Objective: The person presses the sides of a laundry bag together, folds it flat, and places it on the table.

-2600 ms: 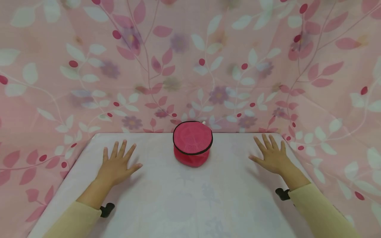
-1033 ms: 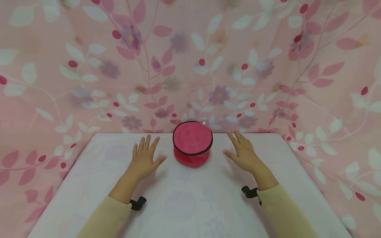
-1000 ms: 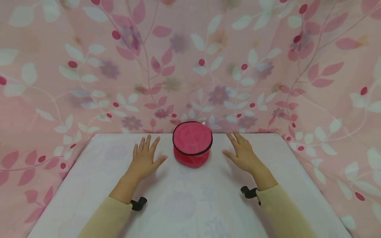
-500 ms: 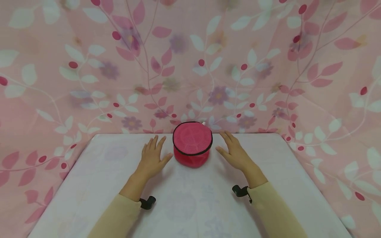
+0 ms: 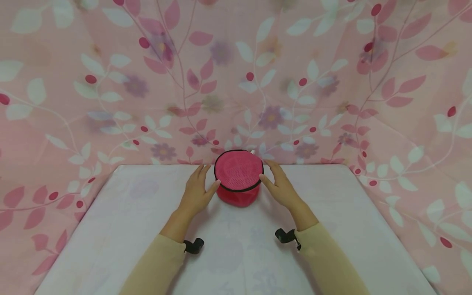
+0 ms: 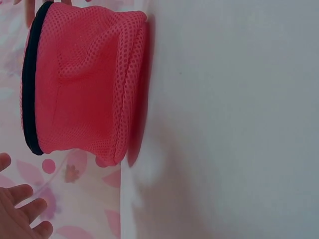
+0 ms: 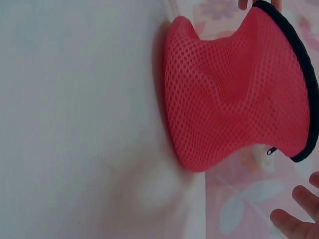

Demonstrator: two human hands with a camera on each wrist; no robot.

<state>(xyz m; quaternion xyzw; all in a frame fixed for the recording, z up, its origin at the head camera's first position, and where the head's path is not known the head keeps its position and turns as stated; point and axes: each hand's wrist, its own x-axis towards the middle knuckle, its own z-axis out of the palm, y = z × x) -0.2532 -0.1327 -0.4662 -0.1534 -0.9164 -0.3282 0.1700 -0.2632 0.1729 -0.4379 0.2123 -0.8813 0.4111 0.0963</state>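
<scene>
A round red-pink mesh bag with a black-edged flat top stands on the white-covered table. On its left is my left hand, fingers extended and thumb tip right at the rim in the head view. My right hand is on the other side in much the same pose, its thumb overlapping the rim's right edge. Both wrist views show a gap between the near fingers and the sagging side of the mesh bag. A small zipper pull hangs by the rim in the right wrist view.
The table has a pale cloth with faint prints. Pink floral fabric rises behind its back edge and along both sides. A black wrist camera juts from the left sleeve, another black camera from the right.
Both hands have moved inward from the table's two sides to flank the mesh bag, their spread fingers drawing closer together. The bag has stayed in place.
</scene>
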